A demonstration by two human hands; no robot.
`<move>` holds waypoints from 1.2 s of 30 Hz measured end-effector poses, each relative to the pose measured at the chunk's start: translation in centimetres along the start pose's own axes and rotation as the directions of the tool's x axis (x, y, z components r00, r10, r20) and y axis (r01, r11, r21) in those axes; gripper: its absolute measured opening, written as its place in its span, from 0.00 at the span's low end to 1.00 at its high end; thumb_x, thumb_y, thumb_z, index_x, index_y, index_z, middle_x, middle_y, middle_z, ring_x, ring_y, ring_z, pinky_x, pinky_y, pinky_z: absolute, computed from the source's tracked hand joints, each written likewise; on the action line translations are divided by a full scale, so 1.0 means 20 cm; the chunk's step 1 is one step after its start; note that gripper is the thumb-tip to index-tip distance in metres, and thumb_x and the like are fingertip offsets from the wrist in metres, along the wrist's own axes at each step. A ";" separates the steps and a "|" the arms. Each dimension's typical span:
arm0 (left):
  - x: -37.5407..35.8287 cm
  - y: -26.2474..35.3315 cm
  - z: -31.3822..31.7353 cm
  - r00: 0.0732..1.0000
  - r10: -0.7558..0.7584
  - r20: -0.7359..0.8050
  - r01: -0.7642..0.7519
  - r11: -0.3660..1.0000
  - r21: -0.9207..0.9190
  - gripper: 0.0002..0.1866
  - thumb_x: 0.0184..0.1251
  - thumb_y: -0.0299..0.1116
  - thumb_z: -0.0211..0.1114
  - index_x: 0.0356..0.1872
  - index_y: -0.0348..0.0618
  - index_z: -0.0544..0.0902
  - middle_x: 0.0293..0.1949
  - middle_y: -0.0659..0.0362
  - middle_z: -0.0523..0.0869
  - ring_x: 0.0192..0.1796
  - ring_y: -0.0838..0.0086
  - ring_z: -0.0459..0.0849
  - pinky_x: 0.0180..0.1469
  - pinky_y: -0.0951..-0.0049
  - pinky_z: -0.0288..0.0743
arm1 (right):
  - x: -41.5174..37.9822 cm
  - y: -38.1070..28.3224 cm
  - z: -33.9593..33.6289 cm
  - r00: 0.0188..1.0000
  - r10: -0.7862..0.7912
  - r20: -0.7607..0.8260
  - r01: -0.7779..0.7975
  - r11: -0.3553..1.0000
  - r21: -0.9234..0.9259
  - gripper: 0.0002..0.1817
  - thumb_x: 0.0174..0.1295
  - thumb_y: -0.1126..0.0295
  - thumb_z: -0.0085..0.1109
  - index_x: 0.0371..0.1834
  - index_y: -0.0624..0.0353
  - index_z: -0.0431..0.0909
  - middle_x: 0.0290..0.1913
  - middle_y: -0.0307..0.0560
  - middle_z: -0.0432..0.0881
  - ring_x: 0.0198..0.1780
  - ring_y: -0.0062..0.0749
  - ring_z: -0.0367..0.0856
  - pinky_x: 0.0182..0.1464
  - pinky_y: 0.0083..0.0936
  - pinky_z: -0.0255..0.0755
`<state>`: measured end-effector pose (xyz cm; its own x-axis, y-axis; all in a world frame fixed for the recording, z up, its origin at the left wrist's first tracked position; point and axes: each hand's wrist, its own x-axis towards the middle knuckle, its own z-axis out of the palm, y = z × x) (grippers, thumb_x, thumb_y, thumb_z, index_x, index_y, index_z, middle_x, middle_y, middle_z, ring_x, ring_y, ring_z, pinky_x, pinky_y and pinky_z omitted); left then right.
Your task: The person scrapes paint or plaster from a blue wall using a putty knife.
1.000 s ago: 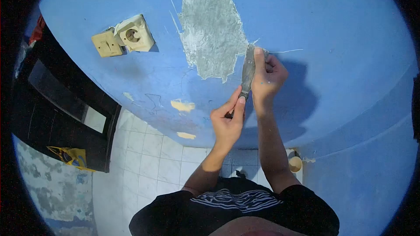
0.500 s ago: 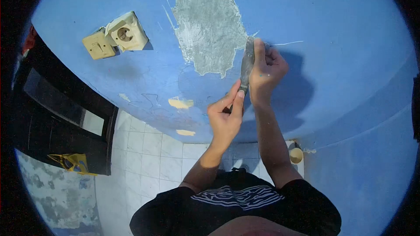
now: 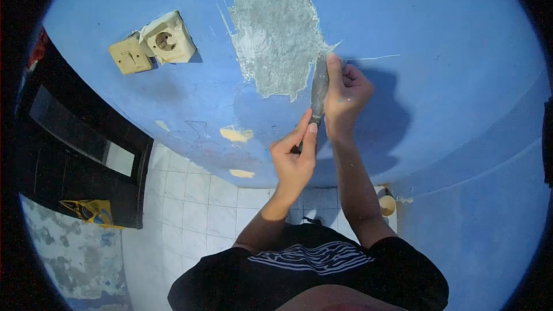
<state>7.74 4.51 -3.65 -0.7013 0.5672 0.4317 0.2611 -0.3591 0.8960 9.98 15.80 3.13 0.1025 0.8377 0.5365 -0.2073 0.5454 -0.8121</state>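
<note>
Two bare hands are at one scraper point(image 3: 318, 89), which lies close along the blue wall point(image 3: 461, 80). The left hand point(image 3: 292, 161) is closed on the handle, with the thumb and the first finger near the place where the blade begins. The right hand point(image 3: 347, 95) grasps the blade: its thumb lies on the front face, and the other fingers are bent beside it. The scraper stands nearly upright in the view, its top leaning a little to the right. Its upper end is just beside the lower right edge of the grey patch point(image 3: 276, 40); whether the edge of the blade touches the wall, I cannot tell.

From near the right thumb, a thin white scratch point(image 3: 374, 57) goes to the right, and a shadow point(image 3: 394, 118) falls on the wall next to the right hand. To the left of the grey patch are the socket point(image 3: 168, 38) and the switch point(image 3: 131, 56), side by side and both tilted. Lower on the wall there are two cream spots, one upper point(image 3: 237, 134) and one lower point(image 3: 241, 173). Below, the floor point(image 3: 196, 201) has white tiles. A yellow bag point(image 3: 95, 212) is by the dark door point(image 3: 57, 167). The person wears a black shirt point(image 3: 230, 276) with white wavy lines.
</note>
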 end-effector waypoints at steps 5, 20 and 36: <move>0.02 0.05 0.04 1.000 0.019 0.014 -0.019 1.000 -0.006 0.16 0.72 0.25 0.63 0.59 0.36 0.82 0.20 0.71 0.75 0.20 0.90 0.67 0.23 0.86 0.59 | 0.05 -0.03 0.00 1.000 0.002 -0.011 -0.002 0.998 0.065 0.22 0.65 0.63 0.68 0.16 0.63 0.75 0.16 0.27 0.69 0.21 0.10 0.59 0.22 0.19 0.51; 0.02 0.08 0.03 0.999 -0.040 0.006 0.040 0.999 -0.013 0.17 0.71 0.25 0.63 0.59 0.35 0.82 0.20 0.71 0.75 0.20 0.90 0.67 0.22 0.85 0.59 | 0.04 0.02 0.03 0.998 0.028 -0.054 -0.026 0.999 0.041 0.27 0.64 0.59 0.66 0.12 0.62 0.68 0.13 0.29 0.66 0.20 0.12 0.59 0.21 0.24 0.52; 0.01 0.12 0.01 0.994 -0.104 0.015 0.105 0.988 -0.114 0.17 0.72 0.27 0.63 0.60 0.35 0.81 0.20 0.68 0.75 0.19 0.88 0.68 0.19 0.84 0.58 | -0.02 0.05 -0.05 0.972 0.200 0.123 -0.222 0.955 0.199 0.25 0.64 0.64 0.69 0.12 0.53 0.66 0.17 0.24 0.65 0.21 0.09 0.57 0.22 0.18 0.48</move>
<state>8.39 3.96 -1.29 -0.7146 0.6128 0.3374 0.1086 -0.3793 0.9189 10.74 16.01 1.84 -0.0619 0.9199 0.3873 -0.4139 0.3294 -0.8486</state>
